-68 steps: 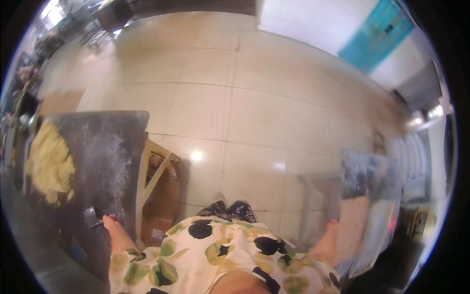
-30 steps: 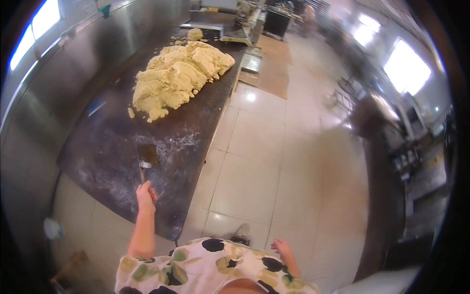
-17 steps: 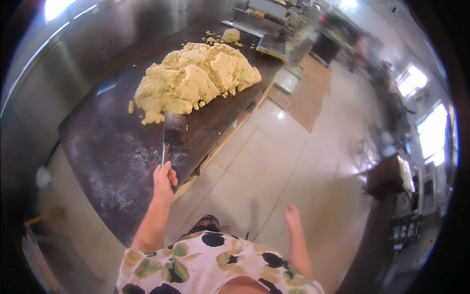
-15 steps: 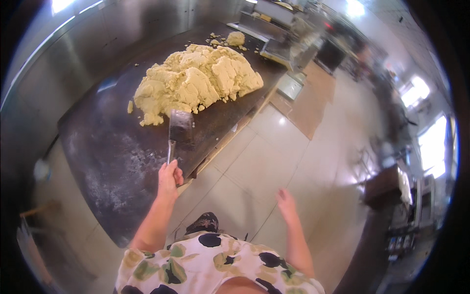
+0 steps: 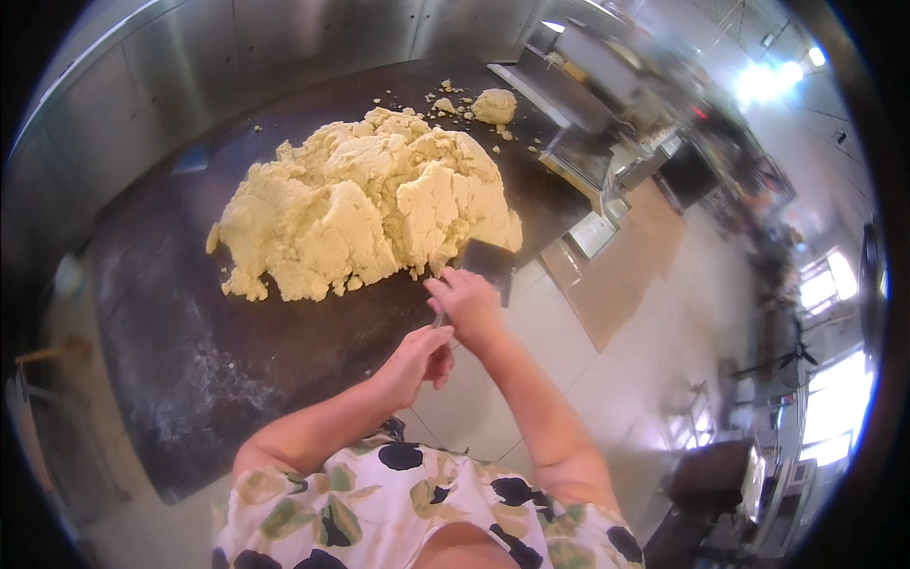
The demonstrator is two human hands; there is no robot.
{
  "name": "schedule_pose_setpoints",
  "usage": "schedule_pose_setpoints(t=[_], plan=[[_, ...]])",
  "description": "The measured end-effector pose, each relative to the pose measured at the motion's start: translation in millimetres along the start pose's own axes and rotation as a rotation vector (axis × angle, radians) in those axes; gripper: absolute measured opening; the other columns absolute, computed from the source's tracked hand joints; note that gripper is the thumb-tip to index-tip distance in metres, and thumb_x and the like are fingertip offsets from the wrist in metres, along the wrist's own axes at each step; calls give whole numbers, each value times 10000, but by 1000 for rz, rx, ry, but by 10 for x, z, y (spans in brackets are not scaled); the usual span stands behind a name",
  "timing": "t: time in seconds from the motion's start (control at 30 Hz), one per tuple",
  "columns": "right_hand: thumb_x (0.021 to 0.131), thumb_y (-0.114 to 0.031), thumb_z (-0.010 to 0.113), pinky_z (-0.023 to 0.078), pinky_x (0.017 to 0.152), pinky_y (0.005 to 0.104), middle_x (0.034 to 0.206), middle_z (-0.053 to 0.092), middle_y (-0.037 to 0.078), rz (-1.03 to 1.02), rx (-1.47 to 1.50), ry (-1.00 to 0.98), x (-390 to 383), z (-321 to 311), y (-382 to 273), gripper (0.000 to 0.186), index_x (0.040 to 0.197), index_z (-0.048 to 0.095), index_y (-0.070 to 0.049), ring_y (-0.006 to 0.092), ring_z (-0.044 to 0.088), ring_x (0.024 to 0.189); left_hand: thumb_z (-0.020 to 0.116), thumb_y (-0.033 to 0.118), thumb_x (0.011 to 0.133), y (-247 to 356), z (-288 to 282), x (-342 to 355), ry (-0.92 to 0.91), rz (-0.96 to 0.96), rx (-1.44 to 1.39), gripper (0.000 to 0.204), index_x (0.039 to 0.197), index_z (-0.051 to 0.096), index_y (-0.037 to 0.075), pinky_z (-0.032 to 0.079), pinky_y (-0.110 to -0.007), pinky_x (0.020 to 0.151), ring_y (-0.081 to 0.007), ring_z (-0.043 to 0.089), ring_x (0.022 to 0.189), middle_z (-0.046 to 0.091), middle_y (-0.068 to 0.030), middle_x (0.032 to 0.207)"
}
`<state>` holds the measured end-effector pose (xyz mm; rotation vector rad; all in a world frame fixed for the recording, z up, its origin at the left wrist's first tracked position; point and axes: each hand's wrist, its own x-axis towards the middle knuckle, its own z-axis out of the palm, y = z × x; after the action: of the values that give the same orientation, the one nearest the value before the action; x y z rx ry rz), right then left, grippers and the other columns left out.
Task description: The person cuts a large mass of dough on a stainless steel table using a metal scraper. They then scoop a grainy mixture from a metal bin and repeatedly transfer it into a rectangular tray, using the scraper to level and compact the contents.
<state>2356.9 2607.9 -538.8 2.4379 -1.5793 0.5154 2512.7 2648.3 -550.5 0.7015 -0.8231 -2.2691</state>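
The left hand [image 5: 414,362], just below the centre of the frame, is closed around the lower end of the handle of a scraper [image 5: 491,263], its fingers loosely curled. The right hand [image 5: 471,303] sits just above it, fingers bent toward the left of the frame and lying across the tool between handle and blade; whether it grips the tool or only rests on it, I cannot tell. The dark, flat blade shows beyond the right hand, close to the lower right edge of a big, rough mound of pale yellow dough [image 5: 360,209], which fills the upper centre of the frame.

The mound lies on a dark surface [image 5: 237,327], which has whitish dusting at the lower left. Past the mound, toward the top of the frame, a small dough lump [image 5: 494,106] lies among scattered crumbs. A metal wall [image 5: 284,43] curves along the top and upper left. Right of the surface, a brown sheet [image 5: 630,270] lies on the pale tiled floor [image 5: 592,389]. Bright windows [image 5: 836,408] show at the right rim, and a patterned shirt [image 5: 427,493] fills the bottom centre.
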Motion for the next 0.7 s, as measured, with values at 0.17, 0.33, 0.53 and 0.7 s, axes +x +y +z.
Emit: schedule_pose_setpoints(t=[0.17,0.33,0.53,0.7], plan=[[774,-104,687,513,685,365,858,665,116,125,389,123,693,-284,1423,114,883,667,-77,303,640,786,421,360,990,935,267,1192,-199,228,370,369,882,536,26,465,-287,543,-149,557,582,558,-64,688],[778,-138,759,496,674,293,832,688,105,144,663,-140,1557,-476,2589,159,892,692,-49,185,651,741,549,301,939,1606,398,2047,8,615,561,343,1155,541,35,446,-309,856,-178,553,1027,587,-97,1098],[809,11,678,495,779,275,978,670,51,-10,1188,-633,2369,-496,3544,211,1017,649,-7,129,611,853,634,186,870,1808,1050,3328,129,1149,1180,459,1289,498,56,456,-357,896,-257,511,1147,557,-121,1188],[776,90,602,460,797,250,993,624,53,-483,1137,-447,2579,7,4400,259,1015,605,-10,120,564,893,618,117,838,1809,1412,4263,382,1057,1078,297,1128,605,53,475,-359,844,-273,596,955,630,-135,1002]])
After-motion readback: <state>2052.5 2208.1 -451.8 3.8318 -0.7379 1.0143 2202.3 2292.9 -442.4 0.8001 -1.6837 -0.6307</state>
